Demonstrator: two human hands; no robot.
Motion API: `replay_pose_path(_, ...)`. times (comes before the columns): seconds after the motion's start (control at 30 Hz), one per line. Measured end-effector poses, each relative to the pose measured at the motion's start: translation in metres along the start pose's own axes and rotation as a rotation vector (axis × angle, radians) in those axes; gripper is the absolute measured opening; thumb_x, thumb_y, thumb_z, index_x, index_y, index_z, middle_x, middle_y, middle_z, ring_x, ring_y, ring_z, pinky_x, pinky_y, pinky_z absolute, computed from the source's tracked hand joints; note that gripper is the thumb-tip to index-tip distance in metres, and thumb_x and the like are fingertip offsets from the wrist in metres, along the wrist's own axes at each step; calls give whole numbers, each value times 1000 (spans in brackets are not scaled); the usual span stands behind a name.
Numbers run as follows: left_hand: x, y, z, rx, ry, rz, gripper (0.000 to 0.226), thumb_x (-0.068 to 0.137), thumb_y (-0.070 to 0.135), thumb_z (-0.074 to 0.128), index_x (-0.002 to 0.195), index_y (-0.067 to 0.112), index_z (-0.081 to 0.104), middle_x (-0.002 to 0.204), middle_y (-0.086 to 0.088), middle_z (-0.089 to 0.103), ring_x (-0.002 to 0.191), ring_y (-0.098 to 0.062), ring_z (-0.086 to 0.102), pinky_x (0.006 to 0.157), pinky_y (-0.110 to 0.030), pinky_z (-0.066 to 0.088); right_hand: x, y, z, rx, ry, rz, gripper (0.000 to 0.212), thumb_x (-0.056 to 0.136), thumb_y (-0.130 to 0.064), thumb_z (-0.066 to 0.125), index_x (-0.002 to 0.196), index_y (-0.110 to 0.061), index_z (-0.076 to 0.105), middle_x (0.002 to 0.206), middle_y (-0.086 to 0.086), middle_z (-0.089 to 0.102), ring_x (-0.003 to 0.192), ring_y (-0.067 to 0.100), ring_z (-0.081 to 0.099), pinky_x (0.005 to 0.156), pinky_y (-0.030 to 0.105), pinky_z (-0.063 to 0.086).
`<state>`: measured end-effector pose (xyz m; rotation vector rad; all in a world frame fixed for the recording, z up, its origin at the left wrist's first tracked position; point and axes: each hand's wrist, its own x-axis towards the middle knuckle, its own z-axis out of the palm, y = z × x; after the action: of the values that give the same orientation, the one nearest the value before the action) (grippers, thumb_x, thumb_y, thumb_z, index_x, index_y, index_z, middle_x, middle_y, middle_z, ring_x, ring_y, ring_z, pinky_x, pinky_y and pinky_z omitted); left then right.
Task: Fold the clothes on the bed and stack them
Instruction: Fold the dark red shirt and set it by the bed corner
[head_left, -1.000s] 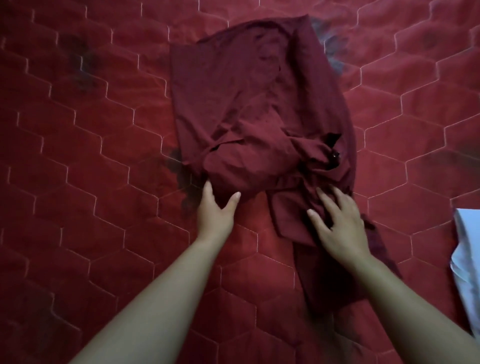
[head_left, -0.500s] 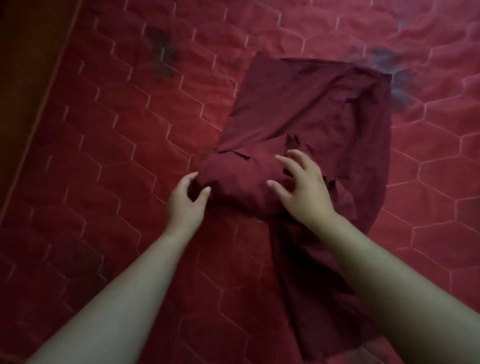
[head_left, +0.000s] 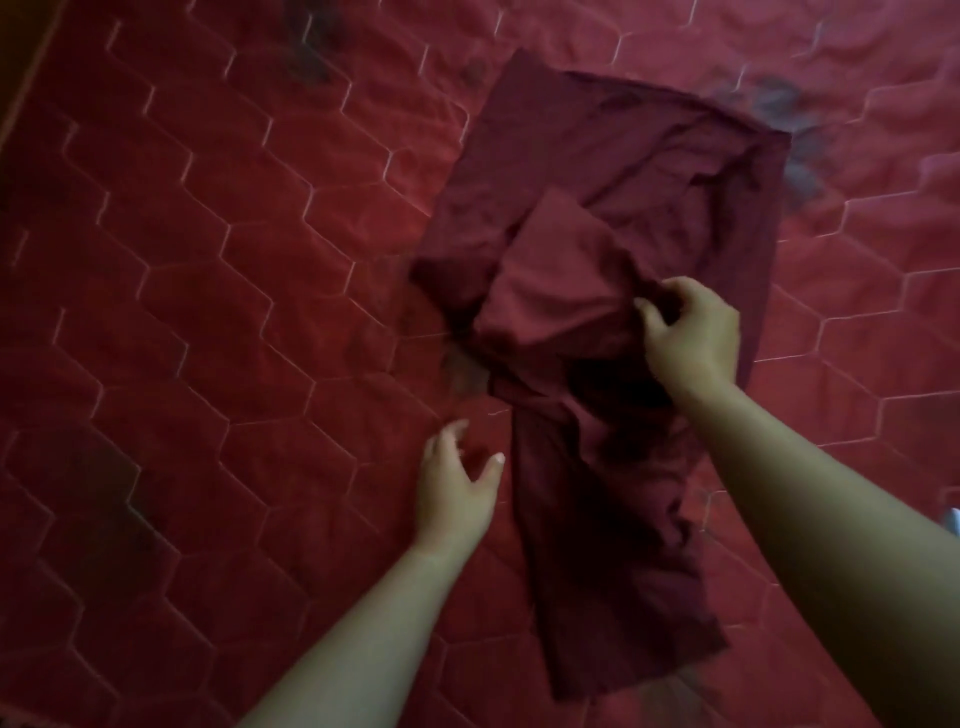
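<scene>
Off toward nine o'clock, only red quilt (head_left: 208, 322), stitched in pale hexagons and blotched dark in places. Lower, near seven o'clock of centre, left hand (head_left: 457, 493), palm down over the quilt, fingers loosely spread and slightly bent, gripping nothing; thumb tip just beside the garment's long lower strip, parted from it by a little bare quilt. Whether resting on the quilt or hovering above it, cannot tell. At centre, running from twelve down to five o'clock, maroon garment (head_left: 597, 171), lying on the quilt: broad rumpled panel up top, one flap folded over its middle, narrower strip trailing down between the two forearms. At three o'clock of that flap, right hand (head_left: 696, 338), fingers curled, thumb and fingertips pinching a bunched edge of the flap. Far out at four o'clock, cut by the frame edge, pale sliver (head_left: 954, 519), too small to identify.
</scene>
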<state>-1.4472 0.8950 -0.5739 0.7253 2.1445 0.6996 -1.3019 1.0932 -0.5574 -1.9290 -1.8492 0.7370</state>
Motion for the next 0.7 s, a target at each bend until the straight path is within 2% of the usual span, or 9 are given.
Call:
replay_pose_path(0.1,-6,16,41,-37,-66,-40,48,81,24,70,124,10,52,116,-7,55,105,-21,56,94,-33,44,2,35,-25,-65,62,73,19,84,-29,63,92,-12,66,93,9,69,89,27,63,75,28,41)
replay_pose_path(0.17,-8,27,60,-45,-79,-71,41,85,23,65,123,12,53,111,-7,60,103,-23,58,91,-29,43,-3,52,-37,-94,65,84,18,84,-31,63,83,-13,63,83,6,67,80,24,61,67,26,36)
replay_pose_path(0.27,-9,33,59,-85,28,-52,22,91,15,55,112,8,57,107,-11,63,100,-26,58,79,-21,36,-15,64,-46,-123,46,108,21,85,-33,62,83,-12,63,80,6,65,74,20,57,66,25,35)
replay_pose_path(0.4,-1,12,0,-43,205,27,17,92,5,49,107,5,58,107,-13,59,100,-26,54,84,-20,33,-32,51,-49,-114,32,100,30,85,-32,63,106,-10,63,104,9,64,95,25,60,77,26,39)
replay_pose_path(0.5,16,-11,-52,54,245,55,20,87,-2,51,103,6,59,104,-14,60,98,-27,55,88,-26,38,-34,23,-40,-181,30,-92,35,84,-29,65,113,-10,59,122,13,50,112,30,49,91,35,40)
replay_pose_path(0.6,39,-19,-81,76,199,0,20,86,1,53,103,10,59,104,-13,60,97,-27,57,88,-32,42,-23,-11,-17,-178,-107,-328,35,84,-23,64,116,-10,60,129,14,48,119,33,44,99,40,37)
replay_pose_path(0.7,58,-15,-78,190,70,27,28,84,12,61,112,9,57,111,-13,57,104,-27,54,94,-31,39,-6,-26,7,-174,-311,-358,45,88,-20,60,131,-12,51,143,8,39,131,27,36,107,35,32)
